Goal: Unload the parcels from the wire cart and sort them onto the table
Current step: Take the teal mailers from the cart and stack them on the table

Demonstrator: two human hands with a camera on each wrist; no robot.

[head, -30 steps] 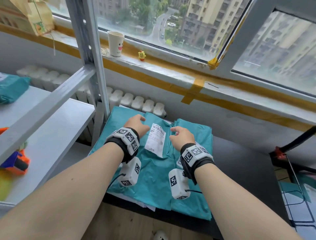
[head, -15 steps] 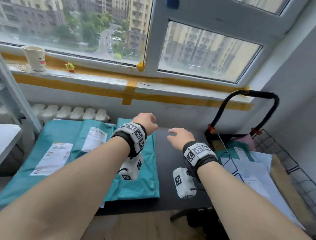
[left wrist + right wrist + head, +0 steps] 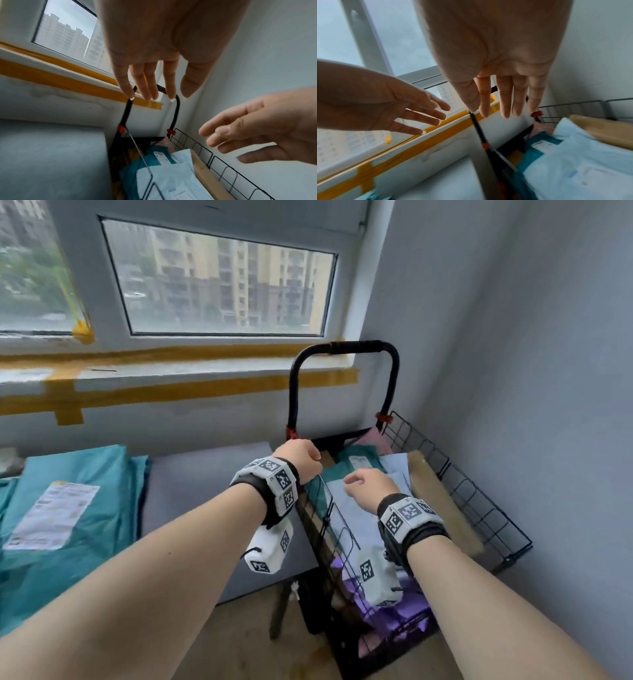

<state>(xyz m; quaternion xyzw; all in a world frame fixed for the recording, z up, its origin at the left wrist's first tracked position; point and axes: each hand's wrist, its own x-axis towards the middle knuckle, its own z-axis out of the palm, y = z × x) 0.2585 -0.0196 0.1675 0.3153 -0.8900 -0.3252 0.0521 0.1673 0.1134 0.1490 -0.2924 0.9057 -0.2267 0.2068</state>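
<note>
Both hands empty, fingers relaxed, over wire cart (image 3: 455,494). Left hand (image 3: 298,455), right hand (image 3: 368,486): grasp top white parcel (image 3: 356,515) by edges, lift clear of wire rim.

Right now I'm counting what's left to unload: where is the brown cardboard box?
In the head view the brown cardboard box lies in the black wire cart, along its right wall beside the pale blue mailer bags, near the right hand.

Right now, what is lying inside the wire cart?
Inside the wire cart lie a pale blue parcel over a teal parcel, a tan flat box, something pink and a purple item. Anything beneath is covered.
</note>
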